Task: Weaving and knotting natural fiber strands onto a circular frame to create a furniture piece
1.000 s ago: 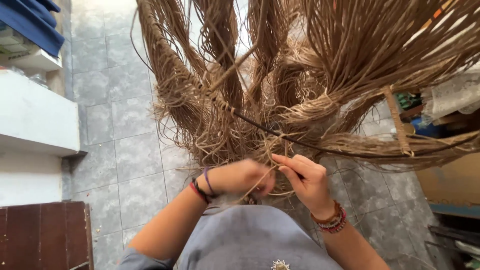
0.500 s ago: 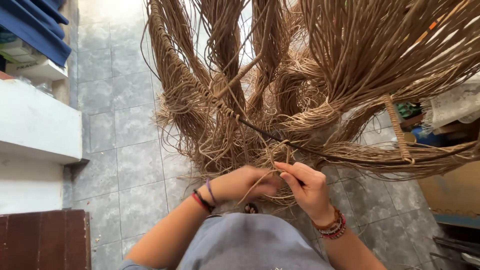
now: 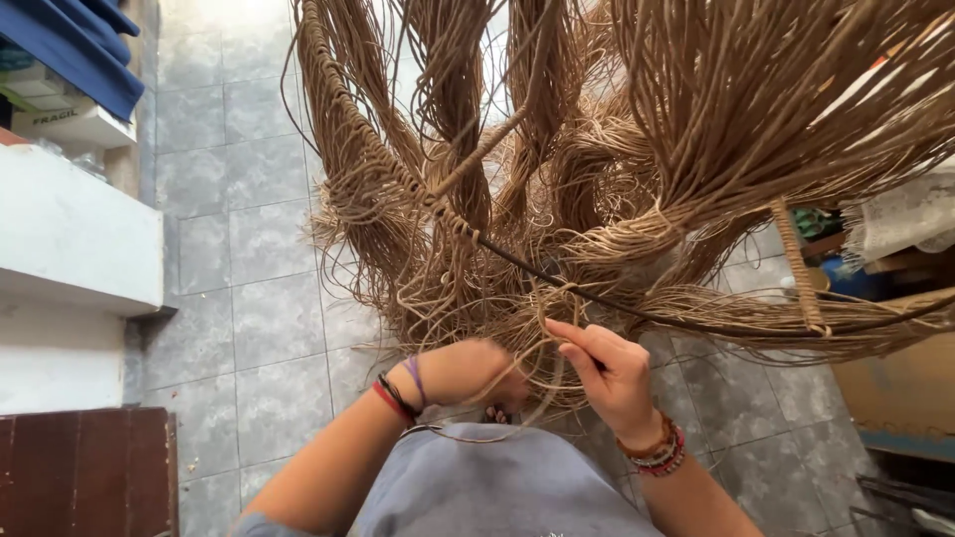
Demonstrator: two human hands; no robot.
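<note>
Floor (image 3: 249, 278) — grey tiles, filling the lower ground of the head view beneath everything else.

Cords (image 3: 617, 169) — a great hanging mass of tan fibre strands, spread across the upper and right parts of the view; bundles loop and droop in thick hanks, some knotted into braided edges.

Rod (image 3: 597, 298) — thin dark bar running on a slant through the cords from upper left to right; knotted strands are strung along it.

Shelf (image 3: 70, 229) — white, at the left edge; blue folded cloth (image 3: 70, 50) above it, dark wooden panel (image 3: 80, 472) below.

Box (image 3: 895, 383) — brown cardboard, right edge, partly hidden behind cords.

Shirt (image 3: 497, 487) — grey, at the bottom centre, between the two forearms.

Left hand (image 3: 468, 370) — just below the rod, knuckles up, curled closed into the loose strand ends; exactly which strand it pinches cannot be told. Red and dark bands at the wrist (image 3: 398, 393).

Right hand (image 3: 612, 373) — just beside the left, fingers (image 3: 577, 343) extended and pressed together, the grip closed on thin strands under the rod. Beaded bracelets (image 3: 657, 452) at the wrist.
</note>
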